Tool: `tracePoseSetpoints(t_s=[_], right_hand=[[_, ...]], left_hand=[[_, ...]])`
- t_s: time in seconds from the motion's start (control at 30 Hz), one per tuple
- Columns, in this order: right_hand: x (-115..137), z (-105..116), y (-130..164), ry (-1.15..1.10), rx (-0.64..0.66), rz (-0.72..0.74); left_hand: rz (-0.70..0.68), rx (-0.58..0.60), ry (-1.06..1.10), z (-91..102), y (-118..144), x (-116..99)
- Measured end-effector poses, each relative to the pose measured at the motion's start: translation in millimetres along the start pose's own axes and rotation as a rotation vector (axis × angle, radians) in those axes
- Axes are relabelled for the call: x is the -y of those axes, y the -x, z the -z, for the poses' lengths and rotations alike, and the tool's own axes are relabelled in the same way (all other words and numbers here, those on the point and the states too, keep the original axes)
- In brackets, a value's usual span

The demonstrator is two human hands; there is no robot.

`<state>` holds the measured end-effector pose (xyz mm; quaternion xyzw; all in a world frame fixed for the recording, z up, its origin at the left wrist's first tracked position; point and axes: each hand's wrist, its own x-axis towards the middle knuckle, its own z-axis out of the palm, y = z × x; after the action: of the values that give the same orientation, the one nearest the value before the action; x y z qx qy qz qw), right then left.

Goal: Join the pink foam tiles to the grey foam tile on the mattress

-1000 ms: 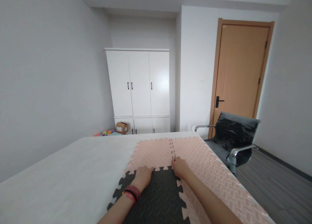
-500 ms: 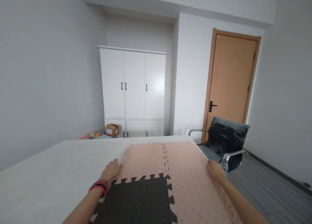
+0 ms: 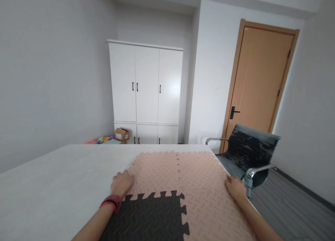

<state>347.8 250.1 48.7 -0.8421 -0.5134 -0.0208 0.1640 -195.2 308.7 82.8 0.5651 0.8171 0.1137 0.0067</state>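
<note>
Interlocking foam mats with a ridged surface lie on the table. At the far left of the group is one pink foam mat [image 3: 154, 171]; a second pink surface [image 3: 206, 199] runs down the right side, and a black foam mat [image 3: 149, 216] fills the near left. My left hand [image 3: 122, 183], fingers curled, grips the outer edge of the left pink mat. On the opposite side, my right hand [image 3: 235, 188] has its fingers bent over the right pink mat's outer edge. The seam between the pink mats is mostly closed, with small dark gaps at its far end.
The white table [image 3: 57, 192] extends to the left. A black chair [image 3: 251, 150] with metal arms stands close by its right edge. Behind are a white cabinet [image 3: 146, 84], a cardboard box [image 3: 121, 134], colourful items [image 3: 101, 140] and a wooden door [image 3: 261, 80].
The gaps along the seam between the pink mats have narrowed, and most have closed. Both hands stay at the outer edges. The camera view has shifted slightly.
</note>
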Motion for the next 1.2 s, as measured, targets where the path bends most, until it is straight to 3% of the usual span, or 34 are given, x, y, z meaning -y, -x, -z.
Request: tracePoseSetpoints(t_s=[0.17, 0.3, 0.37, 0.5, 0.6, 0.77, 1.1, 1.2], right_hand=[[6.5, 1.6, 6.8, 0.059, -0.063, 0.017], [14.1, 3.5, 12.4, 0.116, -0.126, 0.043], [15.8, 4.0, 14.3, 0.132, -0.147, 0.037], [15.5, 2.8, 16.1, 0.14, -0.18, 0.037], [14.0, -1.0, 13.4, 0.134, -0.196, 0.045], [10.5, -7.0, 7.1, 0.121, -0.184, 0.036], [9.5, -9.9, 5.6, 0.121, -0.174, 0.029], [11.8, -8.4, 7.7, 0.124, -0.185, 0.032]], left_hand=[[-0.007, 0.025, -0.013, 8.6, 5.8, -6.9], [0.003, -0.01, -0.038, 17.8, 6.1, -41.9], [-0.166, -0.033, -0.013, 17.6, 10.5, -75.9], [-0.725, 0.082, 0.093, 3.2, 34.0, -149.8], [-0.916, 0.155, 0.115, -13.3, 49.4, -180.4], [-0.948, 0.175, 0.145, -27.8, 48.1, -182.0], [-0.921, 0.122, 0.133, -26.2, 42.0, -183.6], [-0.928, 0.161, 0.091, -23.7, 32.6, -184.2]])
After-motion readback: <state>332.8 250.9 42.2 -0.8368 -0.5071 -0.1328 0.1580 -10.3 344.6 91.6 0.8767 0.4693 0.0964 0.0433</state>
